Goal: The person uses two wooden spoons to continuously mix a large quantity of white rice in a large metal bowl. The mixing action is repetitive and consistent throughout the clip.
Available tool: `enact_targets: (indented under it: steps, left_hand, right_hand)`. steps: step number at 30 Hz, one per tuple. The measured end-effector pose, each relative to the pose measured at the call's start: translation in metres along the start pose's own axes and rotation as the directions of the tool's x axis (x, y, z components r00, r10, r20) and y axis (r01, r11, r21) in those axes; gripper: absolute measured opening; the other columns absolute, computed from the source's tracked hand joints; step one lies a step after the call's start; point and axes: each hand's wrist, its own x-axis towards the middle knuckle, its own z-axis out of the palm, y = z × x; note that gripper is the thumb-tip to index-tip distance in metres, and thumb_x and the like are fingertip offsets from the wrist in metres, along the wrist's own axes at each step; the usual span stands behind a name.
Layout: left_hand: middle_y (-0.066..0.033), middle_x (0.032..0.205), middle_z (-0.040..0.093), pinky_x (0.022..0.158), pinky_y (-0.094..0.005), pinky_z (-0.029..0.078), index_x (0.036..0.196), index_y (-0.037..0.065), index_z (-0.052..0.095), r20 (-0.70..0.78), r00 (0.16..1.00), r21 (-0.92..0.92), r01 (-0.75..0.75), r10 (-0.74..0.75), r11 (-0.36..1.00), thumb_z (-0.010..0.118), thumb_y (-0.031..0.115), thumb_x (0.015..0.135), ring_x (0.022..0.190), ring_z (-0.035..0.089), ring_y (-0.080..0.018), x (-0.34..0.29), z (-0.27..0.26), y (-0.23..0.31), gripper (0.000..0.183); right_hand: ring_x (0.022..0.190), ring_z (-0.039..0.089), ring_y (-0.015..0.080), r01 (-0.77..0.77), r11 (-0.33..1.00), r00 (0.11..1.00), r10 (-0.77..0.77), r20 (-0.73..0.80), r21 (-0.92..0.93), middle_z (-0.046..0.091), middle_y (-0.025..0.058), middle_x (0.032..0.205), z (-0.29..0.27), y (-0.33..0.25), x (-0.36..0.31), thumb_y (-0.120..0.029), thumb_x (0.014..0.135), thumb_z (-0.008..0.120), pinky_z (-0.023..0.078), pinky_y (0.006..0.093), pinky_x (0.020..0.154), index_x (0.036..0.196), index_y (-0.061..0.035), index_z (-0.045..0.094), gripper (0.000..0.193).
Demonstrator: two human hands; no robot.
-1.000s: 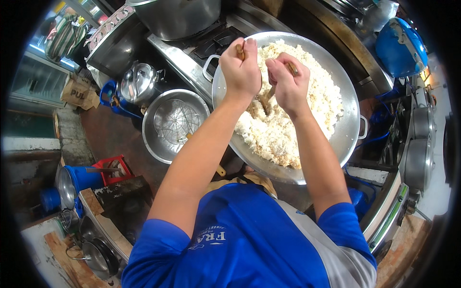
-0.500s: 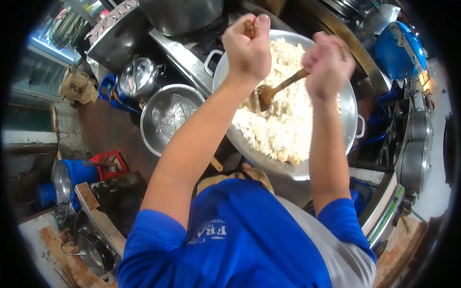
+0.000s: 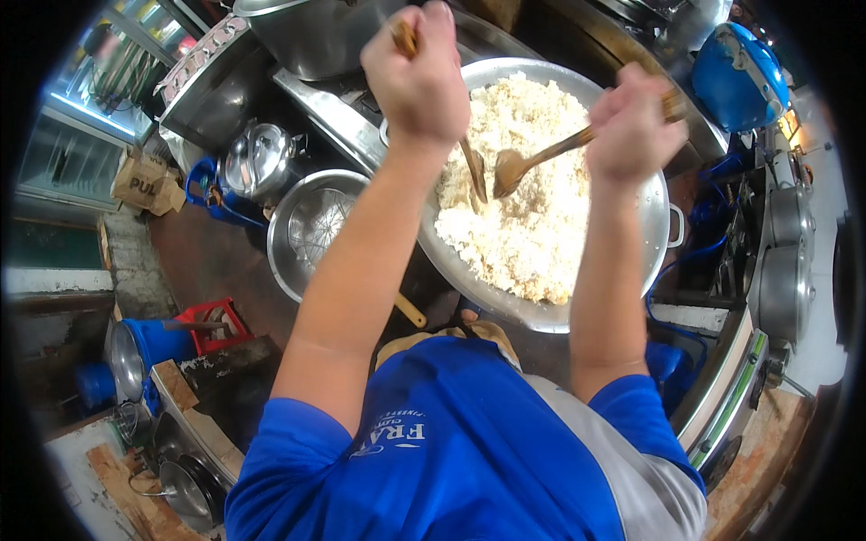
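Note:
A wide, shallow metal pan with side handles holds a heap of pale cooked rice. My left hand is closed round the handle of one wooden spatula, its blade tilted down into the rice. Over the pan's right side, my right hand, a little blurred, grips a second wooden spatula, which slants left and down. The two blades stand close together near the middle of the heap, a narrow gap between them. My left hand hides part of the pan's far left rim.
Left of the pan sits a metal basin, with a yellow handle near it. A large pot stands beyond. A blue container is at the far right, above several metal pots. A red crate lies lower left.
My left hand has moved left and away from me; my right hand has shifted right. The left spatula's blade now shows more clearly, and the right blade has moved slightly right.

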Motion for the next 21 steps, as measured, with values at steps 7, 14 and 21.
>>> enact_targets:
  steps: [7,14,21]
  left_hand:
    - [0.0069,0.059,0.036,0.050,-0.0255,0.023,0.063,0.005,0.040,0.049,0.997,0.098,0.051,-0.056,0.994,0.058,0.011,0.098,0.057,0.030,-0.0035,-0.029,-0.005,-0.029,0.040]
    - [0.0068,0.057,0.040,0.047,-0.0227,0.024,0.061,0.010,0.039,-0.040,0.996,0.096,0.084,-0.081,0.992,0.057,0.016,0.100,0.052,0.032,-0.0019,-0.014,-0.028,0.063,0.043]
    - [0.0063,0.058,0.038,0.044,-0.0226,0.024,0.067,0.011,0.041,-0.112,0.991,-0.044,0.071,-0.075,0.997,0.060,0.020,0.101,0.049,0.034,-0.0033,-0.041,-0.052,-0.034,0.039]
  right_hand:
    - [0.047,0.040,0.0058,-0.190,0.982,0.981,0.190,0.037,-0.002,0.045,-0.0024,0.059,-0.018,0.070,-0.043,-0.006,0.094,0.059,0.031,0.0235,0.043,0.071,-0.0087,0.045,0.027]
    - [0.046,0.037,0.0042,-0.091,0.996,0.979,0.090,0.181,0.002,0.042,-0.0032,0.055,-0.008,-0.037,-0.040,-0.010,0.096,0.061,0.028,0.0228,0.041,0.072,-0.0093,0.046,0.028]
    - [0.048,0.034,0.0069,-0.146,0.979,0.987,0.133,0.096,0.146,0.036,-0.0027,0.059,-0.004,0.006,-0.050,-0.009,0.095,0.059,0.026,0.0251,0.044,0.076,-0.0092,0.043,0.025]
